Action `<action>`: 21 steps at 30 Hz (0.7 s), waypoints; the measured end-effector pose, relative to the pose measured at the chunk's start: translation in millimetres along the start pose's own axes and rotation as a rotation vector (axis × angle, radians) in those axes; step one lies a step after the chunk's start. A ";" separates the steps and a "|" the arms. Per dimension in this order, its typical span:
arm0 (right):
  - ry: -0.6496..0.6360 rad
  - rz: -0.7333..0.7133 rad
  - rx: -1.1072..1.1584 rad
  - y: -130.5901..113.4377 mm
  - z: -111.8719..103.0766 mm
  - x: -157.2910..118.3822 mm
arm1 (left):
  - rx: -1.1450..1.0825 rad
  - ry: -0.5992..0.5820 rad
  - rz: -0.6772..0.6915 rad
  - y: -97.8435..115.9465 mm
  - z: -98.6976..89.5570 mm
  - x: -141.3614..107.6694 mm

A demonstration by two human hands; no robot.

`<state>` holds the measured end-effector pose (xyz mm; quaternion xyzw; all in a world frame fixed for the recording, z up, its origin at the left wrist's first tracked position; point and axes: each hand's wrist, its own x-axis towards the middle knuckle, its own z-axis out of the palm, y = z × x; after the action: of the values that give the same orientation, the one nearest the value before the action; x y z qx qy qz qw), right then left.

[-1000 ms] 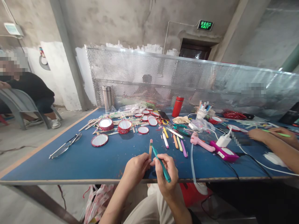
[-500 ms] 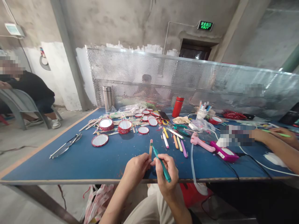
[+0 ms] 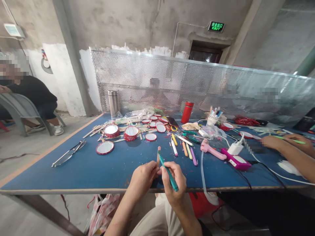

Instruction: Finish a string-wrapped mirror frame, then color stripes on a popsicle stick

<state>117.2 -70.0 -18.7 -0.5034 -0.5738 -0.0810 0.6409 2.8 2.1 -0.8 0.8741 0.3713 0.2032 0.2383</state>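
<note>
My left hand (image 3: 143, 178) is shut on a flat wooden craft stick (image 3: 158, 156), which stands upright above my fingers with its top end coloured. My right hand (image 3: 172, 182) grips a teal marker pen (image 3: 169, 175) whose tip is at the stick, touching it or very close. Both hands are over the front edge of a blue worktable (image 3: 73, 175). Scattered coloured pens (image 3: 185, 149) lie ahead of them, and a red-rimmed round mirror (image 3: 105, 147) lies to the left. The stick's lower end is hidden in my left hand.
More red-rimmed mirrors (image 3: 131, 133) and loose sticks lie at the table's middle. To the right are a pink glue gun (image 3: 212, 149) and charger cables. A co-worker's hands (image 3: 273, 142) hold a green pen at the right. A perforated metal screen (image 3: 172, 78) stands along the far edge.
The teal pen has shifted slightly left, closer against the top of the stick. The co-worker's hands have barely moved.
</note>
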 end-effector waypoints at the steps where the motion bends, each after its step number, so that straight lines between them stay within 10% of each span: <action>1: 0.017 0.016 0.009 0.6 0.7 -0.8 | 0.005 0.007 0.007 -0.6 0.5 0.1; 21: 0.041 0.009 0.010 1.2 2.6 -1.6 | 0.007 0.008 0.015 -1.6 1.4 0.3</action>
<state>115.8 -68.2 -21.1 -0.5010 -0.5585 -0.0854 0.6556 2.8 2.9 -2.7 0.8768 0.3663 0.2073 0.2324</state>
